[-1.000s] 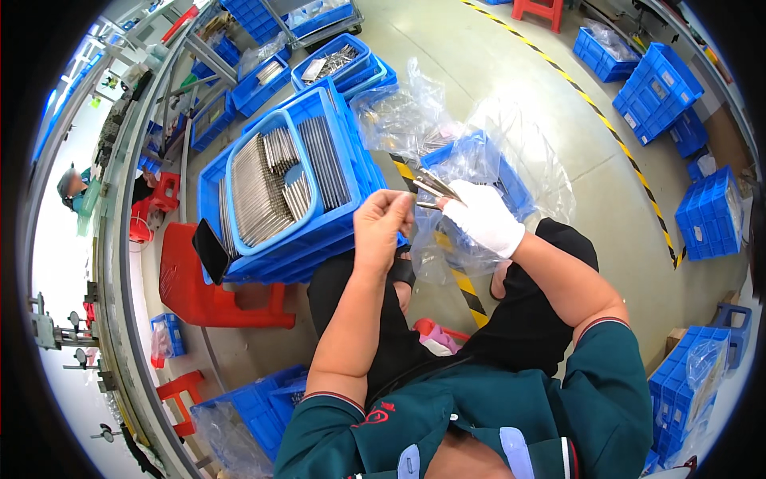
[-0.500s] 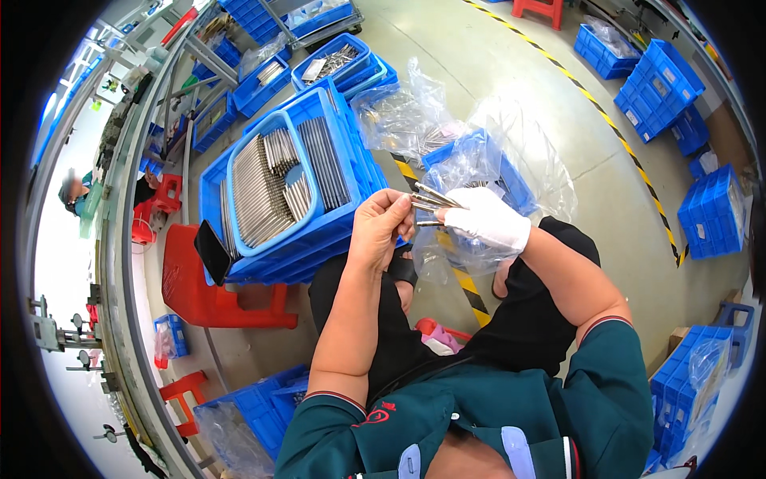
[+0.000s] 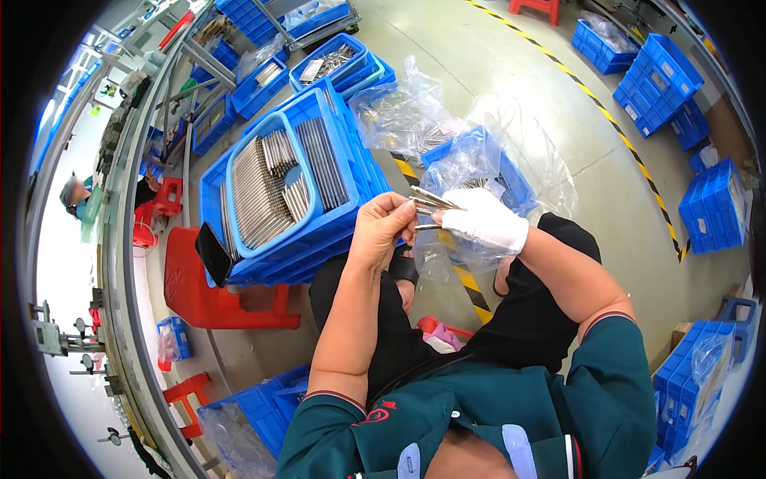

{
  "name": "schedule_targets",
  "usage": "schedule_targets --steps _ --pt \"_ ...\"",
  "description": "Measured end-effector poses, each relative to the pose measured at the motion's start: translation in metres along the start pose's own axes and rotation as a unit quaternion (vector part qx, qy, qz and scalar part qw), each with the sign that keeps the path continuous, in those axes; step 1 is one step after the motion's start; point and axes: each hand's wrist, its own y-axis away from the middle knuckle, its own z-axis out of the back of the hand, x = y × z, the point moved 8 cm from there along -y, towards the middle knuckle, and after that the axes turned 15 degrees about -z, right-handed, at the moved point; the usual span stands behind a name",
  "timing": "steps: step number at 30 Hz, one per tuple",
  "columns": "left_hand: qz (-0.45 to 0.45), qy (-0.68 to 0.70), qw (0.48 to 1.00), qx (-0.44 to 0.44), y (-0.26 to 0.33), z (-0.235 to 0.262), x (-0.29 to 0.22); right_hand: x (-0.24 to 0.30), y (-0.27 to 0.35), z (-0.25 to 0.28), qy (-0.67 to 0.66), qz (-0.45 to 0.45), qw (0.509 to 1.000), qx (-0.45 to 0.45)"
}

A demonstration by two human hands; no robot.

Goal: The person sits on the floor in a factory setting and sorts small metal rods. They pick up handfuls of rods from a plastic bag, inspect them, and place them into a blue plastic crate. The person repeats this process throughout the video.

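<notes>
In front of my knees, my gloved right hand (image 3: 488, 221) is closed around several thin metal rods (image 3: 431, 198), which fan out toward the left. My bare left hand (image 3: 386, 227) pinches at the rods' free ends, thumb against fingers. Just beyond the right hand stands a blue bin (image 3: 523, 191) draped with clear plastic, with more rods inside. To the left, an oval-cornered light blue tray (image 3: 233, 180) holds neat rows of similar rods (image 3: 259, 191). It rests on a larger blue crate (image 3: 299, 263), beside darker grey rods (image 3: 321, 160).
A red stool (image 3: 187, 279) stands left of the crate, with a dark flat object (image 3: 214, 254) at the crate's corner. Clear plastic bags (image 3: 403, 112) lie on the floor ahead. Blue crates (image 3: 710, 209) line the right side. Another person (image 3: 76, 195) is at far left.
My right hand has shifted very slightly left and down, showing more of the rods in the bin behind it. Both hands stay at the held rods.
</notes>
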Motion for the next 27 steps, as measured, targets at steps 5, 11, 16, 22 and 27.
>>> schedule_targets --steps 5,11,16,22,27 --pt "-0.06 -0.073 0.995 -0.039 -0.002 0.004 -0.014 -0.001 -0.001 0.002 -0.05 -0.043 0.997 0.03" --pt "-0.095 -0.11 0.988 -0.052 -0.006 0.014 -0.027 -0.002 0.0 0.005 -0.016 -0.027 0.999 0.028" --pt "-0.08 -0.129 0.988 -0.02 -0.003 0.004 -0.02 0.003 0.002 -0.003 0.056 -0.022 0.998 0.022" --pt "-0.071 -0.151 0.986 -0.018 -0.001 0.003 -0.022 0.002 0.0 -0.004 0.101 -0.006 0.995 0.007" --pt "-0.069 -0.165 0.984 -0.007 -0.001 0.003 -0.023 0.009 0.005 -0.004 0.15 0.044 0.987 -0.049"
